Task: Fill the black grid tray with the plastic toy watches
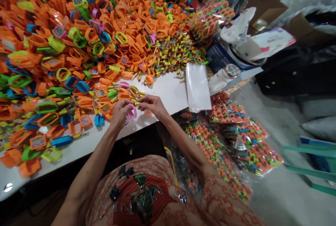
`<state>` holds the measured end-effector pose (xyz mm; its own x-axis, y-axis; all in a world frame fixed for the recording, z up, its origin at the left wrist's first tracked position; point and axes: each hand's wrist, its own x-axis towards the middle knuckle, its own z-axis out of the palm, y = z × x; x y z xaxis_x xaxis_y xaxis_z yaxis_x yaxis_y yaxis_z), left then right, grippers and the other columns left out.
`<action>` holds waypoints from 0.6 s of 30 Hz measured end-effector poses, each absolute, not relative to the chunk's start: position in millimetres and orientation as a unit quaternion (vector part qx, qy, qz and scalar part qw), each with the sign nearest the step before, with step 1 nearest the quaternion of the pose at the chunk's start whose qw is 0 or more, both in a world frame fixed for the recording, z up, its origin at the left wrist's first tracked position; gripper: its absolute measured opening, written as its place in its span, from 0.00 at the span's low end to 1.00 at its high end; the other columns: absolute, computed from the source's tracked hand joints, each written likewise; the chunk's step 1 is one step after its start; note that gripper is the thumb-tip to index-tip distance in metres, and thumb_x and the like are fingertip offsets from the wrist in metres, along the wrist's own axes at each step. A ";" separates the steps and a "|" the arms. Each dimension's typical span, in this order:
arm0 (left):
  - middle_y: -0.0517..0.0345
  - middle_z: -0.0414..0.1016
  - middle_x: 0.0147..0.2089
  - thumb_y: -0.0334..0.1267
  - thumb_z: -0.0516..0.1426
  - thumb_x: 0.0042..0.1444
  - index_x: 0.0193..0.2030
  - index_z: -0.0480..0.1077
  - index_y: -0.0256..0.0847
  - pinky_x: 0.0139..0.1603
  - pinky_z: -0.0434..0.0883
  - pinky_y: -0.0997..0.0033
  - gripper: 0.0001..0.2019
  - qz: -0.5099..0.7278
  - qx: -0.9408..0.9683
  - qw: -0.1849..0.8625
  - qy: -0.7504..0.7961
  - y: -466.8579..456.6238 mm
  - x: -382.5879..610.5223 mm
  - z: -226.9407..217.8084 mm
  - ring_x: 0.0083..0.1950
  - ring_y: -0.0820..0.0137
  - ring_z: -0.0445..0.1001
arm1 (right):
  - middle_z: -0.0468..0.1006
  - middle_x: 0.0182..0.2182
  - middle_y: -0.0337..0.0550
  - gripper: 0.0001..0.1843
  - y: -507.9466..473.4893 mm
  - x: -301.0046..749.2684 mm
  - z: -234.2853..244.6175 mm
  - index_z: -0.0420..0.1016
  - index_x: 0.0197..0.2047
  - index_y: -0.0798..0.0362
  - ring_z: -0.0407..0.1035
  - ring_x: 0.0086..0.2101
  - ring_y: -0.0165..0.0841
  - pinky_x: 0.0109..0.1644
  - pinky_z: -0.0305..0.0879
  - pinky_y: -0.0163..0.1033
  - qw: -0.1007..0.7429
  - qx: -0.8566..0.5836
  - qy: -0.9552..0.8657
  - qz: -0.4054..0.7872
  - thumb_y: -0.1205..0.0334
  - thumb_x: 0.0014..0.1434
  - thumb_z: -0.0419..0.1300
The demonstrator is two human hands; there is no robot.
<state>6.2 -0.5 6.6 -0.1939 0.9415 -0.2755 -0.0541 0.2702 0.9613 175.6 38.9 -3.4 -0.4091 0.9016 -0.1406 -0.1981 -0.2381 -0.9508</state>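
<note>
Over table [172, 91]: left hand [120, 113] pinched on pink ring [132, 112]; right hand [154, 107] pinched on yellow tube [137, 103], just beside it. Probably best: light grip, 2 parts squared up, fingertips clear of the joint.

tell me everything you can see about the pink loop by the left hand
The pink loop is a curved, open-centred band that looks like plastic. It sits at the fingertips of the left hand, which seems to hold it, above the white tabletop. Fingers cover part of it; finer detail is too blurred to tell.
</note>
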 end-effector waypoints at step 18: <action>0.58 0.66 0.19 0.42 0.58 0.31 0.18 0.73 0.39 0.22 0.52 0.73 0.09 0.342 0.433 0.625 0.552 -5.5 -7.2 13.1 0.23 0.74 0.57 | 0.83 0.30 0.39 0.12 45.7 191.4 12.0 0.87 0.35 0.51 0.76 0.31 0.30 0.38 0.78 0.38 0.312 -0.267 -0.543 0.732 0.54 0.49 0.76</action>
